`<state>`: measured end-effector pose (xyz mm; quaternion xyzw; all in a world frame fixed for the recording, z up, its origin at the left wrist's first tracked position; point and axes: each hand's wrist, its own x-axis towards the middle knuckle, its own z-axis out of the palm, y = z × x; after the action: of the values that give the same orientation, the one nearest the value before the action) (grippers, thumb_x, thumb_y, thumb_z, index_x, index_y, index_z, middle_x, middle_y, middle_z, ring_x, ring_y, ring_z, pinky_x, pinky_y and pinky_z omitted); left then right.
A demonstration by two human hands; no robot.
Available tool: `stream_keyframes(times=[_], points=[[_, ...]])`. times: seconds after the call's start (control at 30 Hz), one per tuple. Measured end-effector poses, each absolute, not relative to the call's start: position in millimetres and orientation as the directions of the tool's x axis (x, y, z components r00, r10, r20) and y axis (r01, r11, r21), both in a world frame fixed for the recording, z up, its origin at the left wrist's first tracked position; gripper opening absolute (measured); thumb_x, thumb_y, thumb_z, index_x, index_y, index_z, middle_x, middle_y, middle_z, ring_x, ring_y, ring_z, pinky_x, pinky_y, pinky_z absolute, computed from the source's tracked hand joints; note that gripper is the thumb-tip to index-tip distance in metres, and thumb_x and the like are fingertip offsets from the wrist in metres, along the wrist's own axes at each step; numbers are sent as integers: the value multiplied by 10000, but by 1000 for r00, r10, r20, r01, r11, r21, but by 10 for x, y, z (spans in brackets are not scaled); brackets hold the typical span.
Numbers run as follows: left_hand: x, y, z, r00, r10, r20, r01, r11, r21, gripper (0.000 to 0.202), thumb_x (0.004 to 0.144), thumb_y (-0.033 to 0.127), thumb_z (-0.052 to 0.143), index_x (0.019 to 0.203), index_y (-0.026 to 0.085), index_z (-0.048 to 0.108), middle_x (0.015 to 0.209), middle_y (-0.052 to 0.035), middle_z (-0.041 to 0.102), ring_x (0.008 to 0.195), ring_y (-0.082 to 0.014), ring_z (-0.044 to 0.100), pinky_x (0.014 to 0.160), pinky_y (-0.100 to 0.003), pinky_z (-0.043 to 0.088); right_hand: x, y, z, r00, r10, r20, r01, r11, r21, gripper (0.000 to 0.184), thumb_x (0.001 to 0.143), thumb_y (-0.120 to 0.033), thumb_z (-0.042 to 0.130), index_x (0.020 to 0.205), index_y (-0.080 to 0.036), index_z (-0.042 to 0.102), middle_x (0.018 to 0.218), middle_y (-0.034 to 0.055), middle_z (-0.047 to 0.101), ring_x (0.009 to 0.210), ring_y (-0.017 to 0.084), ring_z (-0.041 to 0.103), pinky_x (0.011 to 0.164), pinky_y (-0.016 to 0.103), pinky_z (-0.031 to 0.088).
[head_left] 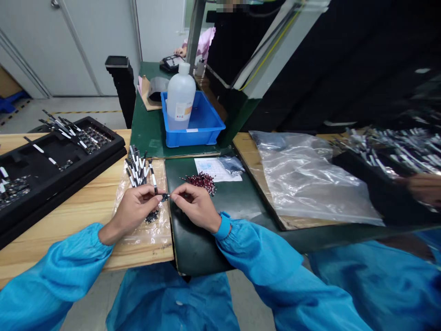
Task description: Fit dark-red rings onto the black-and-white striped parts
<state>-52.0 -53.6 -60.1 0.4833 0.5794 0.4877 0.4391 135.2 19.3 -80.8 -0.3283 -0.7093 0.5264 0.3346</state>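
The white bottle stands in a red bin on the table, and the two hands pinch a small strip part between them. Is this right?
Not quite. The head view shows the white bottle standing in a blue bin, not a red one. The rest is right: the left hand and the right hand pinch a small strip part between them.

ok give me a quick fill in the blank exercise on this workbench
1. The tall white plastic bottle stands in a ____ plastic bin.
2. The left hand and the right hand pinch a small black part; the heap of tiny dark red pieces lies just beyond the ____ one.
3. The bundle of black-and-white strips rests on a clear plastic bag on the ____ tabletop.
Missing words: blue; right; wooden.
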Motion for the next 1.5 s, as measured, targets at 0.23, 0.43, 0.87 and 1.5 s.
stream_keyframes(times=[0.23,0.43,0.87,1.5], points=[[-535,-570,-691,-116,981,158,352,-108,930,190,875,288,676,975,156,768,752,-36,663,618,-125,583,558,-229,462,1351,193,-788,-576,805,144,116,255,-960,197,871,-338,649,813,-155,695,652,-6,612,526,86,484,497,202,382],[-537,-566,-687,-83,970,228,422,-173,890,178,898,279,656,958,159,774,811,-57,687,632,-123,596,563,-228,462,1356,210,-815,-582,793,180,125,306,-944,192,879,-329,647,825,-154,704,673,-2,633,528,82,480,504,202,385],[-521,-579,-709,-125,981,150,293,-108,950,259,877,323,689,1039,144,781,736,-49,680,613,-140,624,561,-240,502,1330,231,-808,-455,827,330,97,415,-905,214,828,-257,711,1027,-192,665,948,43,651,685,108,617,513,194,457],[-500,-575,-771,-118,940,319,487,-225,844,212,810,316,779,984,201,820,987,-84,798,857,-224,757,744,-291,609,1299,155,-832,-384,761,523,28,576,-817,324,878,-170,643,1197,-224,629,887,16,729,722,108,688,651,215,587]])
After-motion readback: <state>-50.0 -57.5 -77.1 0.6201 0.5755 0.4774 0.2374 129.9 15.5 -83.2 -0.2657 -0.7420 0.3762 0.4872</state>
